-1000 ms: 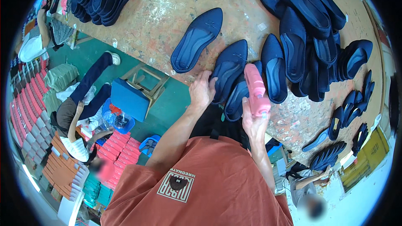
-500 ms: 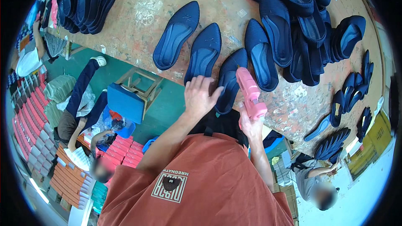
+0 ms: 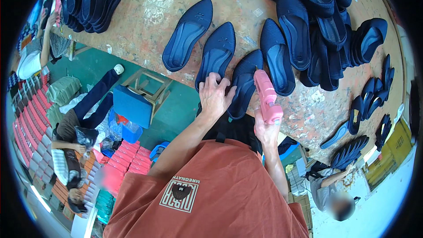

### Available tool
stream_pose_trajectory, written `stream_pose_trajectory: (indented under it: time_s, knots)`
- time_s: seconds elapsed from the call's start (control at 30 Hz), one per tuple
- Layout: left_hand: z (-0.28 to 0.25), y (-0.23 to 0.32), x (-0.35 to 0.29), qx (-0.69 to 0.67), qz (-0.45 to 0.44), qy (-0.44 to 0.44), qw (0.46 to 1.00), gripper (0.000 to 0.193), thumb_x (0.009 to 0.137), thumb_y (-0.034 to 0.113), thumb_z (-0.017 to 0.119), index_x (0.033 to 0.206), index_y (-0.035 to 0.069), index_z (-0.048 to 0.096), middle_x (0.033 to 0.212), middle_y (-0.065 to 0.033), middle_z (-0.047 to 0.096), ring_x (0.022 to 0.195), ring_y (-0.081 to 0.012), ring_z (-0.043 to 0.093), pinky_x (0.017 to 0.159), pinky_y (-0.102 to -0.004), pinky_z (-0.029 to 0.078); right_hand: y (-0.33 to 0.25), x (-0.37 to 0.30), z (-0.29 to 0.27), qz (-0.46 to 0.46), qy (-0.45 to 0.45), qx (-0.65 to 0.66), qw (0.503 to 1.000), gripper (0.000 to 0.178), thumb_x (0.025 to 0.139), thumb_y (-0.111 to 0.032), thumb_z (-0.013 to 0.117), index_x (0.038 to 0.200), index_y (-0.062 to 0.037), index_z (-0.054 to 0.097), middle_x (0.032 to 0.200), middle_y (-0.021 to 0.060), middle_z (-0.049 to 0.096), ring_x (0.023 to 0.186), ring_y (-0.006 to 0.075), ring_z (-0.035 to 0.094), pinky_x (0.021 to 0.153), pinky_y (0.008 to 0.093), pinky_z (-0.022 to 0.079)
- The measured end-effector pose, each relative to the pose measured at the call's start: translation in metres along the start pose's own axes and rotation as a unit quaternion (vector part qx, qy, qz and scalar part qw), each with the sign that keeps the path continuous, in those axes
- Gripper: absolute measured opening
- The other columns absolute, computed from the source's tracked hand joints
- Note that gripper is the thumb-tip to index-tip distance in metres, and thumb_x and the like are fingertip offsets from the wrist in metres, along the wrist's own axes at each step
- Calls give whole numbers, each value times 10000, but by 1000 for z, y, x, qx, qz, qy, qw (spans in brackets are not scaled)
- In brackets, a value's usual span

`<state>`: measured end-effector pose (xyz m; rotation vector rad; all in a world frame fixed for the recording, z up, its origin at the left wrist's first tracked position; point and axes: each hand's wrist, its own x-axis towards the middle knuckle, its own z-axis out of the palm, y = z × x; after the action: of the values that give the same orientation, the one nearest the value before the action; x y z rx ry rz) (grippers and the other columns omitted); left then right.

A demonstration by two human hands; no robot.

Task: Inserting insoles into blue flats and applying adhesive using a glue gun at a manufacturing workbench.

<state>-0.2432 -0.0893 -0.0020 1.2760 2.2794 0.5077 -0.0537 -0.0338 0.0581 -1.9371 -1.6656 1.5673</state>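
My right hand (image 3: 266, 131) is closed around the handle of a pink glue gun (image 3: 265, 89). Its nozzle end is at the vamp of a dark blue pointed flat shoe (image 3: 240, 89) at the table's near edge; whether it touches is unclear. Over the heel of a neighbouring pointed flat (image 3: 217, 53) lies my left hand (image 3: 214, 98), fingers bent and apart, thumb beside the nearer shoe's edge. A further flat with a small bow-like trim (image 3: 187, 35) rests to the left. Just right of the gun is another flat (image 3: 278, 57).
Piled dark flats (image 3: 324, 35) fill the table's right side, with a stack of shoes (image 3: 91, 2) at far left. Insoles and shoe parts (image 3: 350, 152) lie near the right edge. A blue-topped stool (image 3: 132, 105) stands left of the table. One person (image 3: 72, 150) is at left, another (image 3: 328, 189) at lower right.
My left hand has shifted slightly right, its fingers more bent. The glue gun has moved a little right and stays in my right hand. The person at left has changed posture.
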Motion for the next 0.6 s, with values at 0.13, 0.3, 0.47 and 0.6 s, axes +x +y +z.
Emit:
stream_pose_trajectory:
  time_s: [0.13,0.3,0.47,0.6]
  knots:
    - [0,1,0,-5,-1,0,1000,248,796,269,883,891,121,708,1003,-87,559,930,-298,612,758,-443,412,-8,-3,5,-53,-8,-37,998,257,941,-179,752,1048,48,694,855,123,693,779,206,663,719,394,544]
    - [-3,5,2,0,-15,-6,1000,241,803,261,877,899,119,708,1007,-90,557,929,-303,613,757,-446,418,-12,-5,5,-30,-7,-52,998,271,922,-198,759,1010,51,701,828,209,705,773,306,725,704,436,554]
    - [6,2,6,31,0,-11,999,195,843,228,837,913,105,704,1001,-107,562,903,-327,643,730,-479,481,-11,-6,-4,-49,24,-60,997,281,923,-209,768,984,54,693,803,200,694,729,294,711,676,434,549]
    - [3,-10,15,5,-65,11,998,138,912,177,737,907,70,649,1040,-158,607,811,-455,692,701,-579,555,-34,-14,-18,-64,47,-57,995,274,930,-200,779,952,56,685,759,167,672,659,283,673,643,426,541]
